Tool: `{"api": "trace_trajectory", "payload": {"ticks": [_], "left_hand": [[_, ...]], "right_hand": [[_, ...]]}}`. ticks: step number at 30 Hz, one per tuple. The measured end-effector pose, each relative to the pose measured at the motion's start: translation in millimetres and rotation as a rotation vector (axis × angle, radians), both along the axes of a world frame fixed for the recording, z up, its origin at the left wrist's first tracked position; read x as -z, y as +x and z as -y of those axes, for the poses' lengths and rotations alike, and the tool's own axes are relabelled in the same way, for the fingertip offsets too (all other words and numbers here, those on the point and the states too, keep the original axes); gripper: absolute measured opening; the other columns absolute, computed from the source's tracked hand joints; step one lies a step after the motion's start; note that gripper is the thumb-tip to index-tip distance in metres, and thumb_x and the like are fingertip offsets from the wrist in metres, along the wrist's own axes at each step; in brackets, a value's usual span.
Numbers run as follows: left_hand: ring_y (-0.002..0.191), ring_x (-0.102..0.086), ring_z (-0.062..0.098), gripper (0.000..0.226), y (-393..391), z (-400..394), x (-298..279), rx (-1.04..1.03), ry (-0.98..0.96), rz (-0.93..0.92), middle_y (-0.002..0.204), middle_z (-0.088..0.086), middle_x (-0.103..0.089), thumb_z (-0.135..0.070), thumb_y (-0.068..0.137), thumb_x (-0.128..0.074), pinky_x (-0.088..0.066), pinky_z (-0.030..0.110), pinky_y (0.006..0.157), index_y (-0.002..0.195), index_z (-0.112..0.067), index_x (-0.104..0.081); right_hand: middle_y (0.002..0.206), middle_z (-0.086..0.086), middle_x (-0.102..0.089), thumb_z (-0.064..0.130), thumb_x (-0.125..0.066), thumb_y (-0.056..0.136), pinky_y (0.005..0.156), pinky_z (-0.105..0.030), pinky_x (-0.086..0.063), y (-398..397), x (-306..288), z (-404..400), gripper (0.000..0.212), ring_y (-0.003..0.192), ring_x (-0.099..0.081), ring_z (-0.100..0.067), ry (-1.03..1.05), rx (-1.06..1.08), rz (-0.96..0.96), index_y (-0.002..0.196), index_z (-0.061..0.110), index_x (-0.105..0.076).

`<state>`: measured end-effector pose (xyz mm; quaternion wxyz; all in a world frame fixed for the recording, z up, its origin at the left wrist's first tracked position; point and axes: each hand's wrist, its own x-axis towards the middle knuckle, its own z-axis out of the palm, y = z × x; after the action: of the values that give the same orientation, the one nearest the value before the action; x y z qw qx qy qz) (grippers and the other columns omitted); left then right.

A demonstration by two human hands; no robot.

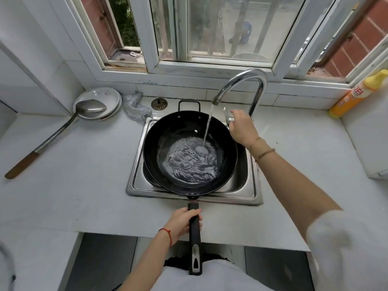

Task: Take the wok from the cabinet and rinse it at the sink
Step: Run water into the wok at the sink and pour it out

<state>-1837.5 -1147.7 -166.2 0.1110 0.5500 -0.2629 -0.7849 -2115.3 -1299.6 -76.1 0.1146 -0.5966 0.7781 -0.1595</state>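
Observation:
A black wok [165,133] rests over the steel sink [251,192], its long black handle pointing toward me. My left hand [182,222] is wrapped around that handle near the wok's rim. A stream of water falls from the curved chrome faucet [241,79] into the wok, and rippling water pools in its bottom. My right hand [241,128] is closed on the faucet's lever handle at the base, just right of the wok's rim.
Left of the sink lie stacked white plates [109,96] with a long metal spatula [56,131] across them, a steel scourer [134,108] and a drain plug [159,103]. An orange detergent bottle [354,95] stands at the right wall. A window sill runs behind the sink.

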Motion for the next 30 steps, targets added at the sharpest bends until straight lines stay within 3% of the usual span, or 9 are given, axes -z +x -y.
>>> {"api": "trace_trajectory", "payload": {"ticks": [2,5,10,13,17,20,24,27,30], "left_hand": [[0.072,-0.066,0.024,0.026,-1.0,0.4,-1.0,-0.007,0.004,0.002,0.085,0.014,-0.066,-0.012,0.092,-0.063,-0.059,0.033,0.068,0.111,0.005,-0.060],[0.077,-0.066,0.024,0.030,-1.8,1.4,-1.8,-0.003,0.003,0.014,0.090,0.015,-0.066,-0.012,0.092,-0.064,-0.060,0.032,0.071,0.115,0.006,-0.061],[0.079,-0.064,0.025,0.032,-4.8,2.3,-2.6,-0.017,0.015,0.018,0.095,0.018,-0.064,-0.009,0.092,-0.062,-0.060,0.033,0.076,0.119,0.008,-0.058],[0.078,-0.064,0.024,0.033,-4.3,2.5,-1.8,-0.023,0.028,0.017,0.095,0.019,-0.064,-0.009,0.092,-0.062,-0.059,0.029,0.070,0.119,0.009,-0.058],[0.080,-0.067,0.024,0.033,-2.8,3.2,-0.4,-0.018,0.020,0.025,0.094,0.017,-0.067,-0.011,0.091,-0.064,-0.059,0.030,0.075,0.118,0.006,-0.059],[0.079,-0.068,0.023,0.031,-1.2,1.8,-0.3,-0.018,0.008,0.020,0.093,0.015,-0.069,-0.012,0.090,-0.065,-0.058,0.029,0.073,0.117,0.004,-0.060],[0.082,-0.071,0.022,0.028,0.8,0.8,-0.1,-0.013,-0.020,0.016,0.096,0.015,-0.072,-0.013,0.090,-0.067,-0.058,0.027,0.073,0.114,0.000,-0.062],[0.087,-0.071,0.021,0.020,2.5,-0.6,2.2,0.006,-0.057,0.015,0.098,0.013,-0.073,-0.016,0.089,-0.067,-0.058,0.027,0.080,0.106,-0.004,-0.066],[0.089,-0.068,0.020,0.016,4.7,-3.3,2.4,0.019,-0.080,0.005,0.096,0.012,-0.071,-0.020,0.090,-0.066,-0.057,0.024,0.080,0.096,-0.005,-0.069]], "right_hand": [[0.144,-0.021,-0.044,0.002,-0.044,0.093,0.115,-0.040,-0.028,-4.7,6.1,13.3,0.047,0.135,-0.037,-0.036,0.015,-0.067,-0.081,0.140,-0.005,-0.042],[0.156,-0.016,-0.031,0.004,-0.043,0.094,0.122,-0.039,-0.014,-7.1,14.2,28.3,0.057,0.144,-0.022,-0.035,0.058,-0.144,-0.189,0.149,-0.002,-0.029],[0.162,-0.007,-0.017,0.007,-0.043,0.094,0.121,-0.047,-0.018,-3.3,22.1,37.2,0.063,0.150,-0.007,-0.033,0.210,-0.166,-0.274,0.153,0.006,-0.021],[0.163,-0.005,-0.016,0.010,-0.046,0.094,0.120,-0.050,-0.019,-4.4,23.6,34.5,0.064,0.151,-0.005,-0.033,0.223,-0.169,-0.388,0.153,0.009,-0.022],[0.161,-0.006,-0.022,0.019,-0.055,0.092,0.120,-0.055,-0.013,-9.3,21.3,31.6,0.067,0.151,-0.004,-0.033,0.216,-0.151,-0.594,0.151,0.011,-0.024],[0.157,-0.009,-0.028,0.019,-0.058,0.090,0.120,-0.056,-0.012,-13.2,20.3,24.2,0.067,0.150,-0.007,-0.034,0.175,-0.097,-0.627,0.148,0.010,-0.029],[0.157,-0.011,-0.029,0.019,-0.052,0.092,0.119,-0.051,-0.017,-5.0,20.0,12.6,0.062,0.147,-0.017,-0.037,0.105,-0.066,-0.508,0.149,0.008,-0.030],[0.120,-0.020,-0.057,0.011,-0.050,0.085,0.089,-0.044,-0.044,15.6,19.0,-16.1,0.035,0.107,-0.055,-0.040,-0.076,0.046,-0.245,0.119,0.000,-0.054],[0.088,-0.018,-0.061,0.016,-0.051,0.088,0.066,-0.035,-0.043,44.2,27.9,-67.3,0.016,0.082,-0.060,-0.038,0.115,0.138,0.035,0.088,0.001,-0.057]]}}
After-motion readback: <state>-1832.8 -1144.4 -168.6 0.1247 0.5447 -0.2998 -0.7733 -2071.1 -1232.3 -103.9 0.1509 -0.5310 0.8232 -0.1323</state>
